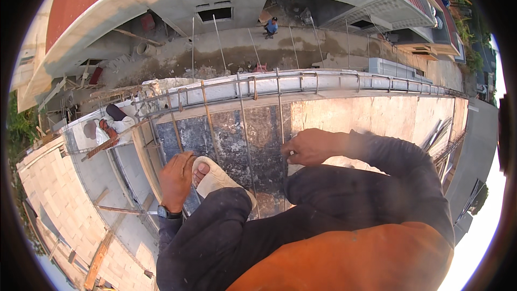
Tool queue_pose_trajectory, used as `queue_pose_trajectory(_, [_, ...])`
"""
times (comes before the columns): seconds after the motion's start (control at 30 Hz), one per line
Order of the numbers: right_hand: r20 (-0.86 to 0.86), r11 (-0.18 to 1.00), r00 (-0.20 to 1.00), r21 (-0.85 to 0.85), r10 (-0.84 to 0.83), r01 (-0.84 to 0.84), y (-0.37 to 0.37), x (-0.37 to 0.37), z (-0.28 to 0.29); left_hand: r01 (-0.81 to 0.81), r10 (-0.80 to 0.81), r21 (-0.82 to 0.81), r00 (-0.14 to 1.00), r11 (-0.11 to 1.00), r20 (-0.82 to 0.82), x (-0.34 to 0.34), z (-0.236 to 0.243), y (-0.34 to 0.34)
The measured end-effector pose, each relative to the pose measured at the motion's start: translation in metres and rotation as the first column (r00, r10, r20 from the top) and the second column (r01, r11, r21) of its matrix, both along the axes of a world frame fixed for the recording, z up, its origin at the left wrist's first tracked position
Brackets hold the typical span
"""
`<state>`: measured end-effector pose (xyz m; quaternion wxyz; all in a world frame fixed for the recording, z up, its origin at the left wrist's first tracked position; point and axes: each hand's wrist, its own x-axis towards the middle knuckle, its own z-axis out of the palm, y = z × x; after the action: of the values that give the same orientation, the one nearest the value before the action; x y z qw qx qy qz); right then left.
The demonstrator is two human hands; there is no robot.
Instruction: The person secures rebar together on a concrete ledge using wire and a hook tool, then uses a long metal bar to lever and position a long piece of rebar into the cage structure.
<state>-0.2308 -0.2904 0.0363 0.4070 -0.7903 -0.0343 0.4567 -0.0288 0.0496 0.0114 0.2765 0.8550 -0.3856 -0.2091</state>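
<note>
My left hand [176, 179], with a watch at the wrist, is closed beside my sandalled foot [201, 171]. Its fingers point toward the lower end of a thin steel bar [173, 120], and what they hold, if anything, is hidden. My right hand [311, 147] is curled closed in front of my right knee. Its fingertips meet another steel bar [279, 109]; whether they grip it or something small is unclear. Both bars reach from the long rebar cage [256, 79] over a dark, stained panel [231, 129] under me.
Pale plywood [355, 116] lies to the right, with metal pieces [439, 132] on it. Beyond the rebar edge is a drop to the ground, where a person in blue [271, 27] stands. Another person [110, 129] is among timbers at the left. Upright rods [219, 40] rise beyond the cage.
</note>
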Motion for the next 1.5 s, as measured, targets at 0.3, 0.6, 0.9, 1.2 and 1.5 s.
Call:
queue_pose_trajectory(0.3, [-0.498,0.73,0.841,0.491,-0.212,0.475,-0.005,0.023,0.02,0.04,-0.038,0.107,0.999,0.993,-0.017,-0.005,-0.007,0.014])
queue_pose_trajectory(0.6, [0.164,0.863,0.857,-0.05,-0.489,0.502,-0.014,-0.002,-0.039,0.022,-0.023,0.016,1.0,1.0,0.013,-0.004,-0.007,0.02])
queue_pose_trajectory(0.9, [-0.021,0.987,0.989,-0.079,-0.143,0.141,0.005,-0.013,-0.039,-0.02,0.014,0.088,0.997,0.996,0.073,0.003,-0.008,0.032])
queue_pose_trajectory(1.2, [-0.493,0.862,0.869,0.424,-0.039,0.28,0.017,0.017,0.029,0.031,-0.051,0.132,0.988,0.991,0.145,0.019,-0.036,0.04])
queue_pose_trajectory(1.5, [0.353,0.875,0.872,-0.221,-0.34,0.431,-0.03,-0.026,-0.005,0.108,-0.109,0.035,0.993,0.994,0.038,0.006,-0.025,0.021])
